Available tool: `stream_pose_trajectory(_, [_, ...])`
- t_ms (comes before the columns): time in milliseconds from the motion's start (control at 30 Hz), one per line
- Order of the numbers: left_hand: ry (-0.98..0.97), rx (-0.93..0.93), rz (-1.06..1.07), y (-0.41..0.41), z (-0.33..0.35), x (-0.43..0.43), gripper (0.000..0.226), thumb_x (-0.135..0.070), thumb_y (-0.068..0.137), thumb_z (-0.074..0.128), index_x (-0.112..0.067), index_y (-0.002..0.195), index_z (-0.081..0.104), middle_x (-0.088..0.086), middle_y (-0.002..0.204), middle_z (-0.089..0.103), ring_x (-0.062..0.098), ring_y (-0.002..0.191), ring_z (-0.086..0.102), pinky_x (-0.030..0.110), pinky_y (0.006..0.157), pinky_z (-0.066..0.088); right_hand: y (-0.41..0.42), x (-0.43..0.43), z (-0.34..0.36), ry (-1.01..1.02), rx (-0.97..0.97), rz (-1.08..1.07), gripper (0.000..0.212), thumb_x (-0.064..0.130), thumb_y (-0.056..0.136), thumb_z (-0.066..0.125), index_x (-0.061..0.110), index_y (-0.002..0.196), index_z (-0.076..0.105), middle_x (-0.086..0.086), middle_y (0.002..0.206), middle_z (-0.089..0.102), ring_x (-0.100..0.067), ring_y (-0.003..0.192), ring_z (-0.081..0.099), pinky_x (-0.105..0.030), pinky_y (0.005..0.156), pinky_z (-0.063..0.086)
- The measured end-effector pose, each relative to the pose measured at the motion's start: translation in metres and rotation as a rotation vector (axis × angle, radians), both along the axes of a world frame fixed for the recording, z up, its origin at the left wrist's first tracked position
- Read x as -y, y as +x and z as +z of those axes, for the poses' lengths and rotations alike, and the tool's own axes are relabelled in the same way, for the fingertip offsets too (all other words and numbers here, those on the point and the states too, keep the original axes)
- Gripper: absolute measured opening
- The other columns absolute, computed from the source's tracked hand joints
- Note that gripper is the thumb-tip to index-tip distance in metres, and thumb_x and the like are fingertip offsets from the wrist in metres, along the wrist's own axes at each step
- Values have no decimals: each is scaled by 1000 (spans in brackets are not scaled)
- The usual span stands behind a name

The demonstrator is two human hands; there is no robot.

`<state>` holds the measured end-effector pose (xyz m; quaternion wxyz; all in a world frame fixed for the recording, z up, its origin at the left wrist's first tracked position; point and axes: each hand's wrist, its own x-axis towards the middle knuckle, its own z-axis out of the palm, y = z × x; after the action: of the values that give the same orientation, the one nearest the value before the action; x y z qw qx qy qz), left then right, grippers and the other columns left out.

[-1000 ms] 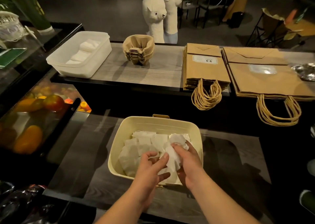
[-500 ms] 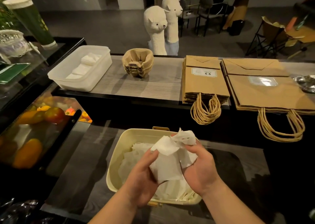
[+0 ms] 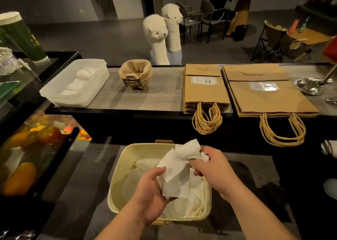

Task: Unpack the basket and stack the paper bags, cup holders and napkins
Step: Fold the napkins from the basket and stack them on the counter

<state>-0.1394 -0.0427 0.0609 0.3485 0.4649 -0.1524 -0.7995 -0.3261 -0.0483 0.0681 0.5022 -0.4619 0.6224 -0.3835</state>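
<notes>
Open counter (image 3: 164, 93) (between holders (image 3: 135, 74) and bags (image 3: 204, 92))

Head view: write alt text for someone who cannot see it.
The left hand and right hand hold white napkins over a cream basket holding more. On the counter behind sit a white tub of napkins, stacked cup holders, small paper bags and large paper bags.

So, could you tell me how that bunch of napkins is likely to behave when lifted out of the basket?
The napkins are probably floppy: they crumple and droop between the left hand and right hand. Likely light, being thin, so loose sheets could slip out.
</notes>
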Motion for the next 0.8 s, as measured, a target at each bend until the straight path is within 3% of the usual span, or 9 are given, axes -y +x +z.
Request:
stream_pose_trajectory(167, [5,162,-23,-1,-12,-8,32,-21,104,47,-17,131,64,16,121,74,43,120,64,57,107,46,-1,-4,-1,78,25,85,22,32,93,71,32,114,69,4,87,71,-9,72,61,-24,68,51])
stream_pose_trajectory(300, [-10,214,-22,-1,-17,-10,28,-23,106,48,-20,128,66,13,118,75,43,118,66,60,108,46,4,-3,-1,143,85,94,14,36,97,65,27,107,68,4,85,72,-13,75,62,-26,66,50])
stream_pose_trajectory(467, [37,260,-52,-6,-17,-13,28,-21,104,51,-19,128,65,11,115,77,37,106,72,50,85,60,21,9,17,30,158,137,14,22,100,62,12,97,71,1,76,69,-11,64,57,-25,60,46])
stream_pose_trajectory(600, [-28,219,-41,-7,-11,-9,39,-35,101,50,-15,126,71,20,115,75,29,94,70,39,80,55,21,12,19,223,-44,343,21,29,94,68,8,96,72,-3,70,67,-11,54,52,-24,51,40])
stream_pose_trajectory(700, [-122,184,-22,-4,-7,-3,46,-40,96,51,-12,125,72,22,109,73,27,87,71,35,75,58,19,10,14,338,-96,323,25,33,92,69,9,95,72,-3,66,66,-11,51,48,-24,49,37])
stream_pose_trajectory(800, [-122,132,12,-5,-6,2,49,-40,100,46,-9,129,69,19,123,72,31,103,73,39,85,61,19,8,14,342,-114,292,26,38,92,69,13,94,71,1,66,67,-11,53,50,-24,52,40])
